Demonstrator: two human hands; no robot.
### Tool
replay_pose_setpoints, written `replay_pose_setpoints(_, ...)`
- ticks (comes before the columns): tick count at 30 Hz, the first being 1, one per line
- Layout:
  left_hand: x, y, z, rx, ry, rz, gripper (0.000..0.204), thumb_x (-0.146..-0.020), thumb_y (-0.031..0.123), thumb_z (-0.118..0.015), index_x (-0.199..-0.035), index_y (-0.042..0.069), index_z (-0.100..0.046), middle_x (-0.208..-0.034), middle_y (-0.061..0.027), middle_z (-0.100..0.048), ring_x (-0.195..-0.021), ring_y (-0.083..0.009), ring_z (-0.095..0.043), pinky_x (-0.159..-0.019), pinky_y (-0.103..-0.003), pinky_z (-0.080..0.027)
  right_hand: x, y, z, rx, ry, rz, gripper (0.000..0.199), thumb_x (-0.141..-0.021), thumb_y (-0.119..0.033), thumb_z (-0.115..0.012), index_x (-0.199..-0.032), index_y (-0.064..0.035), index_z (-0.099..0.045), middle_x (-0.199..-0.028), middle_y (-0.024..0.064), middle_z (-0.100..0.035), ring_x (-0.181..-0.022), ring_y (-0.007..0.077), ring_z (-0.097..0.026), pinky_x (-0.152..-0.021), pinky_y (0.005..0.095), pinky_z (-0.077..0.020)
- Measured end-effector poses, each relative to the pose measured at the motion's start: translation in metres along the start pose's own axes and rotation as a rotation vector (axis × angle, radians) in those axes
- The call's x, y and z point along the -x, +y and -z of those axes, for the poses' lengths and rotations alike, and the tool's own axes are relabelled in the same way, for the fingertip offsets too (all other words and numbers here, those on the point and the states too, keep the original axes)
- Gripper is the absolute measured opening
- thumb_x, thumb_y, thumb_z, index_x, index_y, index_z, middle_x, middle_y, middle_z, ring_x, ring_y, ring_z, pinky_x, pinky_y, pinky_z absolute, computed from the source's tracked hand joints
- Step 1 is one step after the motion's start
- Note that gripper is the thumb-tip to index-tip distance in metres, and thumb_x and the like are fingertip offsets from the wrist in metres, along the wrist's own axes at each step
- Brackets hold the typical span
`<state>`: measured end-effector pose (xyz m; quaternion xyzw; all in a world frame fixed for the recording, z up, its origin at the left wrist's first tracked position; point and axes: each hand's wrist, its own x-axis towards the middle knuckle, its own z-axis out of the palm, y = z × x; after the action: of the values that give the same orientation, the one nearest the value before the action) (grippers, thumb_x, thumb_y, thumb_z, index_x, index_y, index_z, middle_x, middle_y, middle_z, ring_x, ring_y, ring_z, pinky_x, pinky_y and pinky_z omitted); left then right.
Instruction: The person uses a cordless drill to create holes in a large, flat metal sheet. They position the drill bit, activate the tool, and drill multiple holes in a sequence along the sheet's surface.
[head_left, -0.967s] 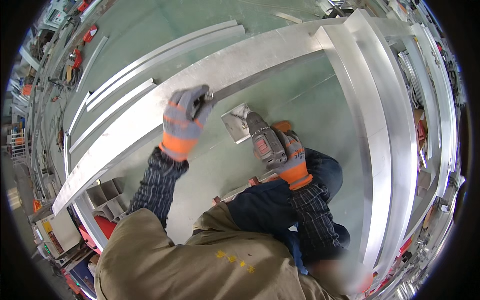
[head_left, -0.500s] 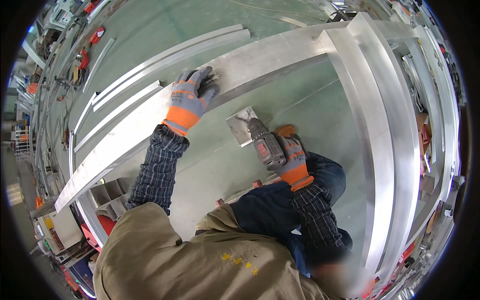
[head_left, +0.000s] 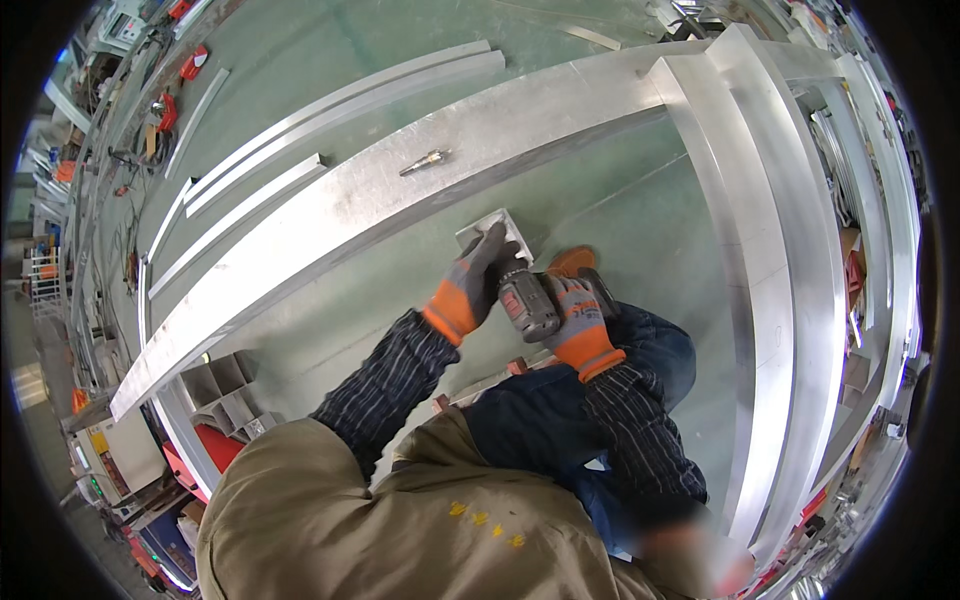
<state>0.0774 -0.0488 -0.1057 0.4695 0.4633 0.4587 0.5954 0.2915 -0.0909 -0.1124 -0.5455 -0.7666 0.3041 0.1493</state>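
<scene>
My right hand (head_left: pixel 582 322), in a grey and orange glove, grips a dark cordless drill (head_left: pixel 530 308) that points away from me. At the drill's front end my left hand (head_left: pixel 474 283), gloved alike, has its fingers closed round the chuck; the fingertips are partly hidden, and so is any bit in it. Just beyond the fingers is a small silvery metal plate (head_left: pixel 492 220), partly covered by the left hand. A short metal drill bit (head_left: pixel 426 162) with a stepped shape lies on the long aluminium beam (head_left: pixel 330 205), apart from both hands.
Two tall aluminium profiles (head_left: pixel 775 290) rise on the right and join the beam's far end. Long thin metal strips (head_left: pixel 350 95) lie on the green floor beyond the beam. At the left stand a grey compartment box (head_left: pixel 222 388) and a white cabinet (head_left: pixel 128 462).
My left hand has come off the beam, moving right and toward me to the drill's chuck. The bit on the beam is now uncovered. The drill in my right hand has hardly moved.
</scene>
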Motion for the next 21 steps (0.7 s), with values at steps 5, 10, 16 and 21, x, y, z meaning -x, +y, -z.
replay_pose_setpoints(5,-0.030,-0.048,-0.013,0.786,0.053,0.716,0.018,-0.102,0.022,-0.067,-0.109,0.005,-0.065,-0.097,-0.0090,-0.070,-0.085,-0.0215,-0.070,-0.078,-0.038,-0.063,-0.002,0.016,-0.017,0.125,-0.106,-0.082,0.069,-0.074,-0.030,-0.081,-0.134,-0.0067,-0.058,-0.125,0.0168,-0.065,-0.121,0.0360,-0.060,-0.110,0.0494,-0.0413)
replay_pose_setpoints(10,-0.032,-0.092,0.008,0.404,-0.139,0.495,0.020,-0.103,0.024,-0.064,-0.097,0.005,-0.067,-0.087,-0.0065,-0.070,-0.077,-0.0179,-0.069,-0.073,-0.034,-0.060,-0.019,0.013,-0.026,0.182,-0.355,-0.239,0.070,-0.076,-0.033,-0.082,-0.136,-0.0060,-0.056,-0.132,0.0179,-0.064,-0.129,0.0366,-0.058,-0.113,0.0477,-0.0403)
replay_pose_setpoints(16,-0.036,-0.132,0.021,0.634,-0.177,0.704,0.014,-0.104,0.020,-0.062,-0.103,0.006,-0.067,-0.091,-0.0054,-0.071,-0.082,-0.0166,-0.069,-0.080,-0.031,-0.059,-0.029,0.009,-0.036,0.222,-0.467,-0.370,0.072,-0.077,-0.034,-0.083,-0.137,-0.0063,-0.055,-0.138,0.0193,-0.063,-0.133,0.0369,-0.056,-0.115,0.0463,-0.0400)
replay_pose_setpoints(21,-0.039,-0.134,0.023,0.893,-0.160,0.803,0.013,-0.104,0.018,-0.063,-0.107,0.006,-0.066,-0.095,-0.0059,-0.072,-0.087,-0.0170,-0.070,-0.086,-0.032,-0.060,-0.034,0.006,-0.036,0.262,-0.517,-0.406,0.079,-0.080,-0.038,-0.082,-0.145,-0.0068,-0.052,-0.145,0.0189,-0.059,-0.137,0.0365,-0.054,-0.118,0.0464,-0.0383)
